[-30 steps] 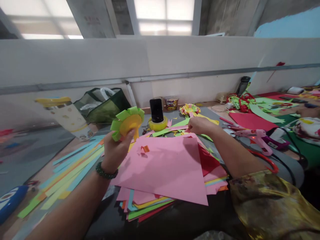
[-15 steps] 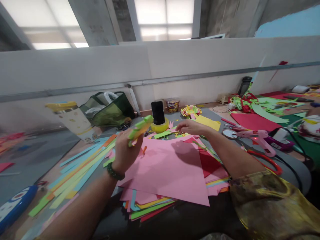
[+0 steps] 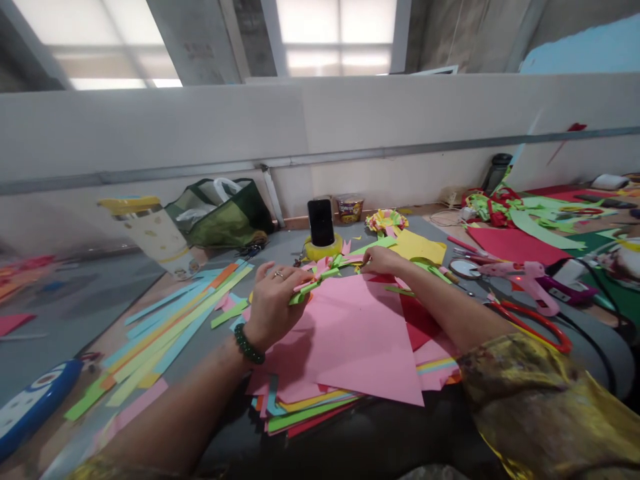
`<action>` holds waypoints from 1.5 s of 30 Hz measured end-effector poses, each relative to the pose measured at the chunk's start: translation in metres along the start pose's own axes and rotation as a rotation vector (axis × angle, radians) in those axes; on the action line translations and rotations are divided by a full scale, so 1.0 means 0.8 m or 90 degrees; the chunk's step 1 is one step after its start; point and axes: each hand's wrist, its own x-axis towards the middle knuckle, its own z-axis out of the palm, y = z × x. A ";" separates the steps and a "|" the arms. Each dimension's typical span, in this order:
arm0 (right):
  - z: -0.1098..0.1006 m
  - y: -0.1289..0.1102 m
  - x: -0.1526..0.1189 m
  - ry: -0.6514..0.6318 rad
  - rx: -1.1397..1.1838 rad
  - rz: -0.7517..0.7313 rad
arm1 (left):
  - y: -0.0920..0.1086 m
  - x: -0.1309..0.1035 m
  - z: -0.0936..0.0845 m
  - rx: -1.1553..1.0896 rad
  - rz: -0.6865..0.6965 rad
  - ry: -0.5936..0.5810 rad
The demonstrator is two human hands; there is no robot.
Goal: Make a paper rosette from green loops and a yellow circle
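My left hand [image 3: 277, 303], with a ring and a dark green bead bracelet [image 3: 249, 344], is closed round a bundle of folded green paper strips [image 3: 303, 291] over the left part of a pink paper sheet [image 3: 360, 333]. My right hand [image 3: 384, 260] reaches to the sheet's far edge. Its fingers are bent together among loose green and pink paper scraps [image 3: 345, 260]; what lies between the fingertips is hidden. Under the pink sheet is a stack of coloured papers [image 3: 310, 417].
Coloured paper strips [image 3: 175, 327] lie at left, near a tumbler [image 3: 155, 240]. A phone [image 3: 321, 222] leans by a tape roll [image 3: 324, 249]; a paper flower [image 3: 386, 221] sits behind. At right are a pink glue gun [image 3: 523, 277], red-handled scissors [image 3: 537, 323] and red paper [image 3: 523, 245].
My left hand has come down and to the right with the green paper strips, from raised to just over the pink sheet. My right hand's fingers have dipped among the scraps. The view has shifted slightly.
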 end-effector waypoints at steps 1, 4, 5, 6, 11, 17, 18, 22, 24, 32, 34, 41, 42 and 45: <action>0.000 0.002 0.001 -0.003 0.011 -0.003 | 0.000 0.000 0.000 0.001 0.004 0.005; 0.002 0.005 0.003 0.011 0.064 -0.019 | 0.000 0.000 -0.001 0.002 0.015 0.014; 0.003 0.007 0.005 0.026 0.086 -0.023 | -0.001 0.000 -0.001 0.003 0.016 0.015; 0.003 0.008 0.006 0.041 0.107 -0.026 | -0.001 0.001 -0.002 0.003 0.016 0.018; -0.004 0.018 0.013 0.104 0.217 -0.037 | 0.003 -0.001 -0.002 0.008 0.038 0.026; -0.030 0.019 -0.008 0.057 0.280 -0.097 | 0.027 -0.010 0.015 0.028 0.202 -0.163; -0.034 0.018 -0.014 0.030 0.278 -0.111 | 0.031 -0.010 0.018 0.022 0.235 -0.213; -0.043 0.010 -0.039 -0.127 0.205 -0.154 | 0.038 -0.006 0.017 -0.048 0.251 -0.387; -0.044 0.004 -0.048 -0.168 0.156 -0.160 | 0.036 -0.002 0.010 -0.094 0.217 -0.449; -0.043 -0.043 -0.110 -0.061 -0.183 -0.168 | 0.015 0.000 -0.023 -0.137 0.178 -0.480; -0.035 -0.052 -0.146 -0.081 -0.234 -0.178 | 0.011 0.000 -0.024 -0.149 0.165 -0.476; 0.011 -0.002 -0.291 -0.080 -0.048 -0.350 | -0.009 0.001 -0.013 -0.119 0.134 -0.437; 0.018 0.011 -0.303 -0.068 -0.017 -0.324 | -0.013 0.002 -0.013 -0.123 0.127 -0.427; 0.035 0.045 -0.315 0.033 0.028 -0.204 | -0.008 0.006 -0.016 -0.143 0.091 -0.382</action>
